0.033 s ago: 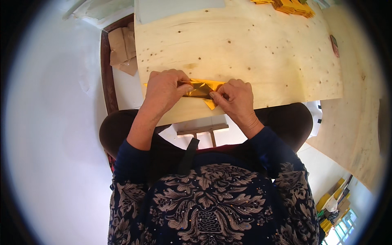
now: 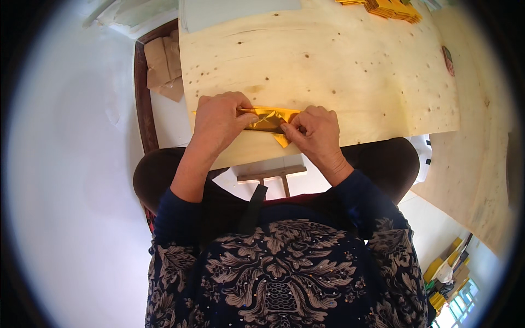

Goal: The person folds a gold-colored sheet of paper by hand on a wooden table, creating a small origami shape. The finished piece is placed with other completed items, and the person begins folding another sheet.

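A sheet of shiny gold foil paper, partly folded, lies near the front edge of the wooden table. My left hand is closed on its left part, thumb and fingers pinching the upper layer. At the other end my right hand pinches the paper between thumb and curled fingers. A pointed flap hangs out below the right thumb, toward the table edge. Both hands cover the ends of the sheet, so its full outline is hidden.
The pale plywood table has scattered knots. Stacked gold paper pieces lie at its far right, a pale sheet at its far left. A small reddish object sits near the right side. Brown cardboard stands left of the table.
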`<state>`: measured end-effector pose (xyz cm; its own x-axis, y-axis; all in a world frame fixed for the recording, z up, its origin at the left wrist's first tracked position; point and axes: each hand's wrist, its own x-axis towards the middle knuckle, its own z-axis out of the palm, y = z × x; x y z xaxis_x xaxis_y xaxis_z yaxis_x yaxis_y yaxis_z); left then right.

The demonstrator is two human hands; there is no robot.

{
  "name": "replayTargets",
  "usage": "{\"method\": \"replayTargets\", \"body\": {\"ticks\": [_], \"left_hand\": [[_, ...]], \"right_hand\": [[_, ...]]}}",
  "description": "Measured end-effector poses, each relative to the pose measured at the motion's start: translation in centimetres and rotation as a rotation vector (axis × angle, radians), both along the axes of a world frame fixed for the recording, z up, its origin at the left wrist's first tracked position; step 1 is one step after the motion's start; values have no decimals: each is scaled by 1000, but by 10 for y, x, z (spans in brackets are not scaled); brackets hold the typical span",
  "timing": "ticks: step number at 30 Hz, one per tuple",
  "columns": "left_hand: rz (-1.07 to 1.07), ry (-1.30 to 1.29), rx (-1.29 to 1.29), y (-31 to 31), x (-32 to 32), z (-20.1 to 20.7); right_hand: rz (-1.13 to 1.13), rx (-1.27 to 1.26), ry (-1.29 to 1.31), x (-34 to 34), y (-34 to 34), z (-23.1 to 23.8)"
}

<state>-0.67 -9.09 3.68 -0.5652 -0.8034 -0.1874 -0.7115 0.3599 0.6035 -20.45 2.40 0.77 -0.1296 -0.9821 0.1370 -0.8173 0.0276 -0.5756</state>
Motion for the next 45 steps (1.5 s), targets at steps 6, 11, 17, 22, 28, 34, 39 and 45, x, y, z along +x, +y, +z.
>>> {"method": "replayTargets", "body": {"ticks": [6,11,17,22,28,34,39,45], "left_hand": [[60,25,-128,-4,5,-9],[102,75,-63,-5,7,-13],[122,-2,-9,-5,3,-9],[118,19,21,-7,4,-11],[92,5,-26,-8,3,-11],[48,-43,-447,2,1,-14],[-101,15,-471,26,-6,-25],[-135,-39,-567,52,-5,-23]], "right_hand": [[-4,33,21,2,-4,5],[19,119,60,1,-8,8],[20,166,76,1,-11,12],[14,157,93,3,-11,11],[18,169,99,2,-12,10],[19,178,75,0,-12,7],[18,145,64,-1,-10,3],[-13,69,54,0,-3,-1]]}}
